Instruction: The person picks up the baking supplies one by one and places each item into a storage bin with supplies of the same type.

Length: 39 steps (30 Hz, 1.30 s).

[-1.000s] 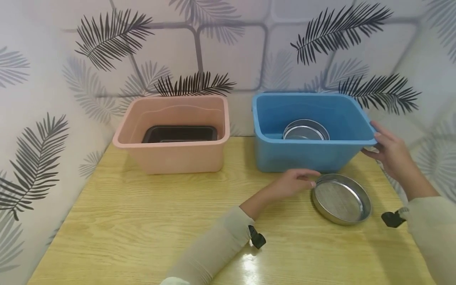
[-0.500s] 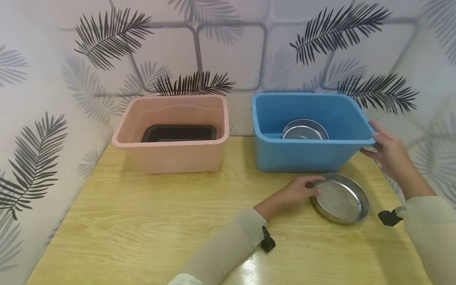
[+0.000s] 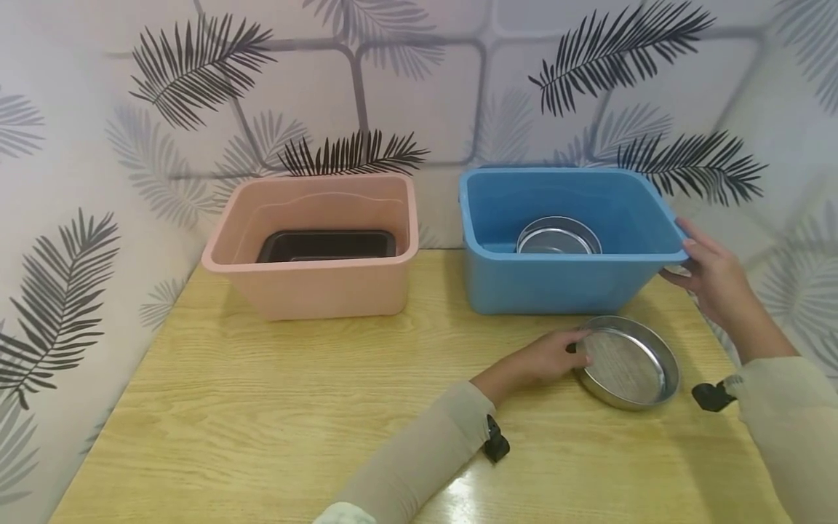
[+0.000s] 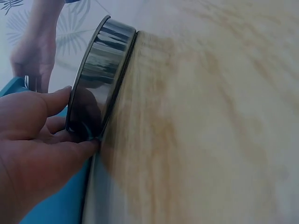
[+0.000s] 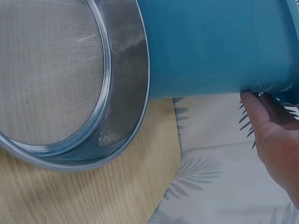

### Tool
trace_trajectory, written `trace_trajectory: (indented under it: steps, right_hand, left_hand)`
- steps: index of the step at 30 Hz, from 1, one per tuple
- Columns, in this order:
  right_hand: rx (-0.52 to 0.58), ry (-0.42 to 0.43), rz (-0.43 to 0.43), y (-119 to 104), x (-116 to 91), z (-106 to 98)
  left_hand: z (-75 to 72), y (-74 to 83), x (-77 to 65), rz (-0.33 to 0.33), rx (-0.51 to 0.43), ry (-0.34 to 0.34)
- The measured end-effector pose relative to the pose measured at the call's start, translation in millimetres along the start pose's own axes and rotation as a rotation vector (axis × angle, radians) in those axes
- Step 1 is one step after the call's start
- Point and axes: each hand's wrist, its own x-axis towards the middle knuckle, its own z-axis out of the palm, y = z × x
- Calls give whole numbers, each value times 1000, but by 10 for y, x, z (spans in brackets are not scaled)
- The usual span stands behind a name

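Observation:
A round metal sieve [image 3: 625,367] with a fine mesh floor lies on the wooden table in front of the blue bin [image 3: 550,287]. My left hand [image 3: 548,356] pinches its left edge; in the left wrist view the fingers are at the upper rim of the sieve [image 4: 103,60] and the thumb is low on its wall. My right hand [image 3: 716,280] grips the right end of the blue bin's rim, fingers partly hidden beneath it in the right wrist view. Inside that bin leans another round metal piece [image 3: 559,239], partly hidden by the front wall.
To the left stands a pink bin [image 3: 321,295] holding a dark rectangular pan [image 3: 327,244]. Both bins are at the back of the table [image 3: 262,422], near a wall [image 3: 419,87] with a leaf pattern. The table's right edge passes below my right hand.
My left hand has moved right and closed its fingers on the sieve's left edge. The sieve has hardly moved, and my right hand stays on the blue bin's rim.

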Motion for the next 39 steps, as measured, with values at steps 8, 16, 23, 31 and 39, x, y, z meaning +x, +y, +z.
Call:
trace_trajectory:
  steps: [8,16,23,31,39]
  right_hand:
    - [-16,5,6,-5,16,12]
    - [3,-13,-7,4,36,-3]
    - [-35,4,-5,3,36,-23]
    - [-43,-3,-13,6,37,-12]
    - [5,-20,-8,32,32,-55]
  left_hand:
    - [-116,52,-48,31,3,-18]
    - [-194,17,-46,86,-174,-9]
    - [-173,-3,-56,46,-381,-9]
    - [-274,25,-134,29,-476,-49]
    - [-472,230,-218,41,-424,-65]
